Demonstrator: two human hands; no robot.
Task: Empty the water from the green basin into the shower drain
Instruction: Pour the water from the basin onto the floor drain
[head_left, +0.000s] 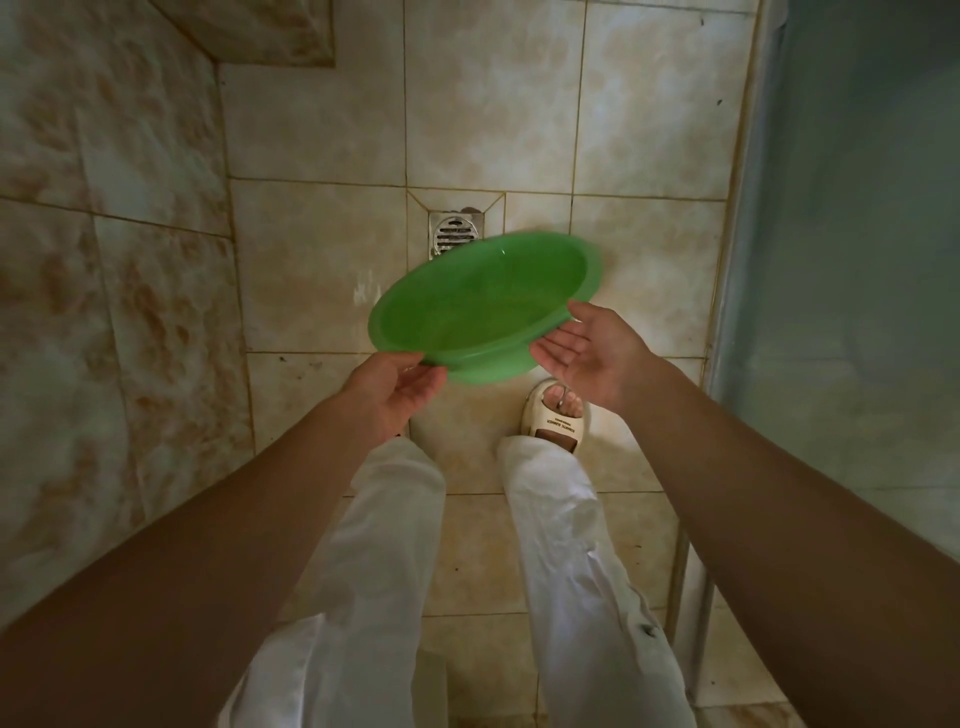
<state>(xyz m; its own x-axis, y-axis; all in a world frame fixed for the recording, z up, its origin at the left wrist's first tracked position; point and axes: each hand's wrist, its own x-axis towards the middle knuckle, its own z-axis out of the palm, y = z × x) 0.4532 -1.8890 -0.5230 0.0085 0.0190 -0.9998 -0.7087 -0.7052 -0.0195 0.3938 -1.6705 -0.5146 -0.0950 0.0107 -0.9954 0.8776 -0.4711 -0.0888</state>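
Green basin (483, 306) aloft, tilted, 6 o'clock of shower drain (454, 235). Seems light, thin plastic, rim likely slippery wet. Left grip (395, 387) pinches rim at 7 o'clock; right grip (582, 353) flat-fingered, supports 4 o'clock.

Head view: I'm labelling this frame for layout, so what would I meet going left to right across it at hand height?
In order: tiled wall → left hand → green basin → right hand → bluish shower screen. The drain and slipper fall within the basin's span, so they are left out.
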